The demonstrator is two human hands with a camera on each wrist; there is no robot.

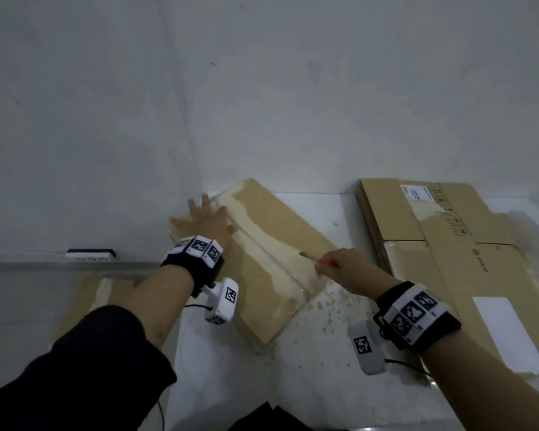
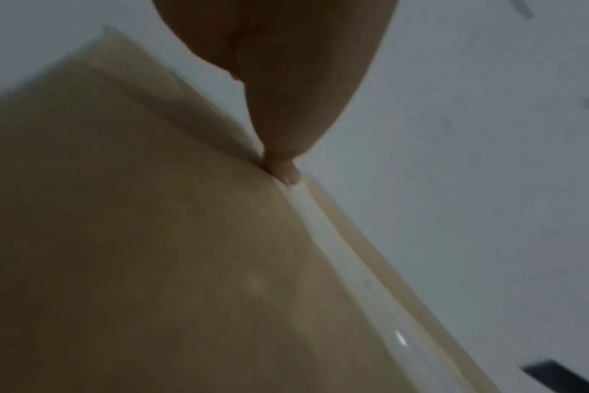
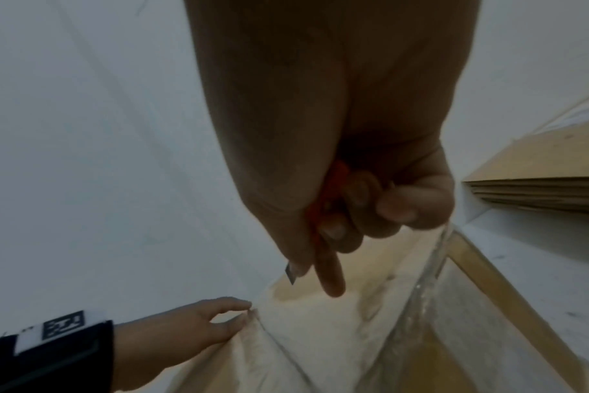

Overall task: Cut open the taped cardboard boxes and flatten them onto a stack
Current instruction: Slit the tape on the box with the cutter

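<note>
The box (image 1: 271, 259) lies slanted on the white desk (image 1: 324, 368), left of the flat stack (image 1: 448, 244). The left hand (image 1: 206, 219) presses its far end, fingers spread. The right hand's (image 1: 349, 269) grip is closed around the knife (image 1: 316, 259), blade over the taped seam.

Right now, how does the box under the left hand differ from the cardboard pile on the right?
The taped box stands as a closed box, with pale tape along its top seam; the flattened stack lies as flat sheets. The left hand presses the box, and the right hand holds a cutter over it; nothing touches the stack. Both are brown cardboard.
</note>
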